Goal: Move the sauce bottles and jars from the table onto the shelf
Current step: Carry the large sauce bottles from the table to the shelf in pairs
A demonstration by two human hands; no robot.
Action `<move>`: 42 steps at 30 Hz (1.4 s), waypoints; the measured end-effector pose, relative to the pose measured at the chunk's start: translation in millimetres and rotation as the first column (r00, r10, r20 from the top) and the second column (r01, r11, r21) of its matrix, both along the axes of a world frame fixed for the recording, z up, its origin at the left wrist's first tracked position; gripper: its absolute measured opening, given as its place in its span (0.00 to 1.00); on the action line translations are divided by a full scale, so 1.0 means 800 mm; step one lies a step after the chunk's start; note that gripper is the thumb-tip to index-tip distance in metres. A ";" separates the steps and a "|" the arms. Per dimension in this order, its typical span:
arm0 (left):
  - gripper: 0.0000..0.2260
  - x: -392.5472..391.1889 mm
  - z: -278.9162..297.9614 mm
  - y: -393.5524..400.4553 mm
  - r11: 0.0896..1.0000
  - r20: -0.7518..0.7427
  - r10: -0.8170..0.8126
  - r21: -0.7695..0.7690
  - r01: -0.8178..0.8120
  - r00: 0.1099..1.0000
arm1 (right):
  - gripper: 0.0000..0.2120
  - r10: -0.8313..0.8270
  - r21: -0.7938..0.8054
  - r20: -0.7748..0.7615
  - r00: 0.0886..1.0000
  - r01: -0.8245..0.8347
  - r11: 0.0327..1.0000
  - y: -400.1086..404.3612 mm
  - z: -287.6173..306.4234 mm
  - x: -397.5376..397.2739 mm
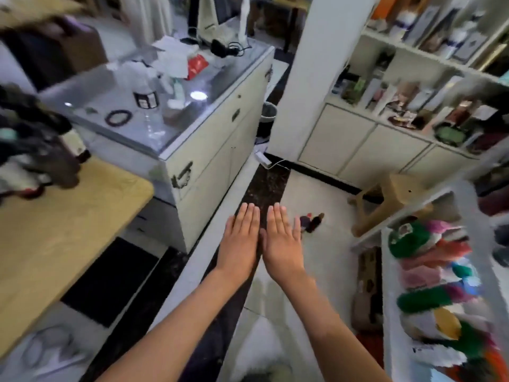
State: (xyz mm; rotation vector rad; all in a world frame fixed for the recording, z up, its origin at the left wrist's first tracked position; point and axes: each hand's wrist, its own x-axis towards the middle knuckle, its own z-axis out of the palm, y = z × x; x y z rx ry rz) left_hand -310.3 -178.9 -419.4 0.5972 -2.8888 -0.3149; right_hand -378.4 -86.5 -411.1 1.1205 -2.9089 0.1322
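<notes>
1. While both of your hands hang flat over the floor, you carry nothing: the left hand [242, 238] and the right hand [282, 238] lie side by side, fingers straight, each grip open and empty.
2. As far as you can judge, the task is barely begun or between trips; the sauce bottles [35, 144] stand bunched at the far left edge of the wooden worktop [68, 230], blurred, well apart from your hands.
3. One dark glass bottle with a pale label [75, 143] shows at the edge of that cluster; the rest are too smeared to count.
4. Your likely target, the white shelf [413, 62] on the right, is already crowded with boxes and packets.
5. The worktop is smooth, pale wood with a rounded corner.
</notes>
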 end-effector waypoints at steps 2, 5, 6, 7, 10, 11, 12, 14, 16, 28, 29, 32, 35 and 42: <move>0.26 0.057 -0.016 -0.052 0.992 0.081 0.121 0.027 -0.124 0.989 | 0.25 0.099 -0.028 0.003 0.995 -0.099 0.995 -0.065 -0.017 0.046; 0.26 0.144 -0.025 -0.127 0.959 0.129 0.281 0.004 -0.284 0.951 | 0.24 0.247 -0.031 0.000 0.969 -0.247 0.968 -0.153 -0.028 0.123; 0.26 0.171 -0.025 -0.149 0.945 0.153 0.323 -0.008 -0.326 0.934 | 0.24 0.301 -0.027 -0.005 0.954 -0.301 0.953 -0.179 -0.031 0.146; 0.26 0.192 -0.022 -0.166 0.936 0.179 0.349 -0.009 -0.353 0.920 | 0.24 0.343 -0.019 -0.013 0.939 -0.343 0.939 -0.200 -0.032 0.165; 0.29 0.269 -0.014 -0.220 0.878 0.185 0.467 0.016 -0.478 0.865 | 0.25 0.443 -0.006 0.017 0.896 -0.443 0.897 -0.272 -0.025 0.230; 0.27 0.292 -0.016 -0.236 0.859 0.177 0.500 0.021 -0.512 0.847 | 0.25 0.477 -0.012 0.014 0.879 -0.477 0.879 -0.293 -0.025 0.248; 0.26 0.310 -0.017 -0.248 0.840 0.167 0.530 0.025 -0.541 0.831 | 0.25 0.508 -0.015 0.010 0.861 -0.508 0.861 -0.310 -0.025 0.263; 0.27 0.352 -0.021 -0.274 0.784 0.151 0.608 0.041 -0.619 0.780 | 0.25 0.567 -0.010 0.024 0.823 -0.567 0.824 -0.345 -0.024 0.298; 0.28 0.389 -0.020 -0.296 0.734 0.142 0.666 0.049 -0.677 0.733 | 0.26 0.601 0.017 0.042 0.798 -0.602 0.798 -0.375 -0.025 0.330; 0.34 0.454 -0.009 -0.415 0.565 0.040 0.816 0.154 -0.810 0.577 | 0.26 0.695 -0.080 0.150 0.704 -0.692 0.718 -0.521 -0.019 0.363; 0.33 0.452 -0.012 -0.428 0.551 0.024 0.827 0.168 -0.817 0.562 | 0.26 0.695 -0.106 0.172 0.698 -0.689 0.717 -0.536 -0.019 0.361; 0.29 0.440 -0.019 -0.468 0.513 0.002 0.851 0.207 -0.833 0.525 | 0.25 0.703 -0.207 0.235 0.672 -0.672 0.711 -0.584 -0.025 0.351; 0.27 0.421 -0.016 -0.518 0.472 -0.009 0.873 0.272 -0.839 0.488 | 0.25 0.710 -0.291 0.302 0.637 -0.647 0.705 -0.635 -0.033 0.333; 0.32 0.400 -0.003 -0.665 0.231 -0.015 0.966 0.502 -0.834 0.259 | 0.27 0.673 -0.466 0.404 0.620 -0.493 0.734 -0.750 -0.026 0.279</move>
